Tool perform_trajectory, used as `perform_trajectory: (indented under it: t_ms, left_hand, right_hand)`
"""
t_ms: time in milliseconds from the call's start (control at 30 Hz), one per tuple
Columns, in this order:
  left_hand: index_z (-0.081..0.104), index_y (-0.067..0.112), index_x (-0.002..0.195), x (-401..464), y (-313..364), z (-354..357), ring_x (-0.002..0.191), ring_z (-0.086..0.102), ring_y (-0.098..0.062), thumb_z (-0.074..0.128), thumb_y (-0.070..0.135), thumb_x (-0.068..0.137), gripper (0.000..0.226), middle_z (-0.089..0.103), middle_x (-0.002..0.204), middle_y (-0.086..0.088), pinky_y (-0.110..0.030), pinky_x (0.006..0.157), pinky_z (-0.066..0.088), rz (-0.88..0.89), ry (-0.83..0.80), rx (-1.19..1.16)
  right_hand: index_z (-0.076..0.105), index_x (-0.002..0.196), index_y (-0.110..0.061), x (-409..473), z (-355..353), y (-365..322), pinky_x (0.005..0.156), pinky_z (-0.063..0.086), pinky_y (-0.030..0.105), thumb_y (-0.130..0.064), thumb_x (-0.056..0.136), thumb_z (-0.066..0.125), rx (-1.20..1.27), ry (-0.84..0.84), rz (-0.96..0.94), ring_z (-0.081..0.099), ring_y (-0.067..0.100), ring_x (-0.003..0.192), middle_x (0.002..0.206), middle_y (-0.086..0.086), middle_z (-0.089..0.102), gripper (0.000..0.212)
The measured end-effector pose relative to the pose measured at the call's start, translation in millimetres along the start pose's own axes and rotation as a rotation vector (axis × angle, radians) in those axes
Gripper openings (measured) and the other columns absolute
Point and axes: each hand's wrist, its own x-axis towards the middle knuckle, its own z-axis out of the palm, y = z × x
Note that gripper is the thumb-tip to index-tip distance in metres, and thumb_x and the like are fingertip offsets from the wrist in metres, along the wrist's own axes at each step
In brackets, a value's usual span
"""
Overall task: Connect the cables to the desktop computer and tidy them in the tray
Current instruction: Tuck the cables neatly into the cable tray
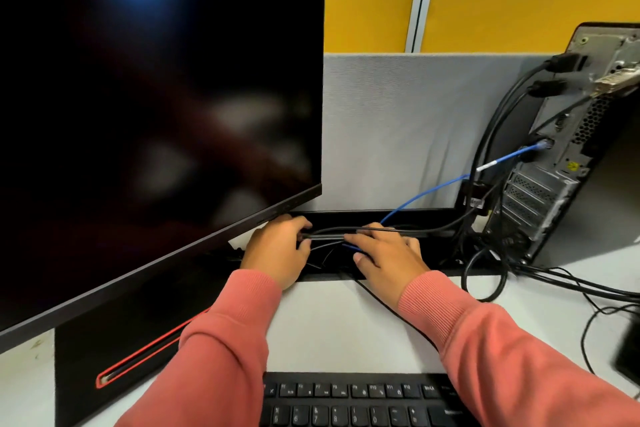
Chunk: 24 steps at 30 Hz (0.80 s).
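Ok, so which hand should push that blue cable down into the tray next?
Probably the right hand: the blue cable drops into the tray beside its fingers. The left hand grips the black cables further from it.

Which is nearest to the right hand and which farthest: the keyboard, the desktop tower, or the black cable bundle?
From the right hand:
1. Black cable bundle, under its fingers, over the tray.
2. Keyboard, nearer the person, at the desk's front.
3. Desktop tower, far right.
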Motion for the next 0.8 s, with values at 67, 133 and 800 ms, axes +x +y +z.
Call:
perform_trajectory:
  t_ms: [67, 133, 800]
  left_hand:
    - [0.066, 0.034, 0.122, -1, 3, -6, 0.101, 0.064, -0.016, 0.066, 0.03, 0.094, 0.028, 0.066, 0.106, 0.011, -0.032, 0.087, 0.052, -0.014, -0.03, -0.035]
    - [0.064, 0.033, 0.126, -5, 6, -11, 0.104, 0.065, -0.016, 0.068, 0.028, 0.094, 0.032, 0.067, 0.109, 0.01, -0.036, 0.093, 0.053, -0.018, -0.081, -0.063]
    - [0.075, 0.019, 0.123, -50, -7, -36, 0.111, 0.061, -0.011, 0.061, 0.021, 0.102, 0.025, 0.071, 0.11, 0.007, -0.022, 0.096, 0.043, 0.126, 0.1, -0.08]
  right_hand:
    - [0.045, 0.146, -0.04, -9, -5, 2, 0.109, 0.023, 0.038, -0.036, 0.104, 0.042, -0.007, -0.068, 0.017, 0.033, 0.013, 0.14, 0.146, -0.013, 0.043, 0.042]
    - [0.045, 0.147, -0.036, -16, -10, 3, 0.11, 0.028, 0.042, -0.037, 0.105, 0.041, 0.005, -0.112, 0.037, 0.038, 0.016, 0.139, 0.144, -0.01, 0.045, 0.043]
    - [0.074, 0.094, -0.022, -84, -50, 12, 0.091, 0.052, 0.036, -0.018, 0.095, 0.058, 0.246, 0.036, 0.211, 0.065, 0.021, 0.1, 0.105, -0.004, 0.068, 0.016]
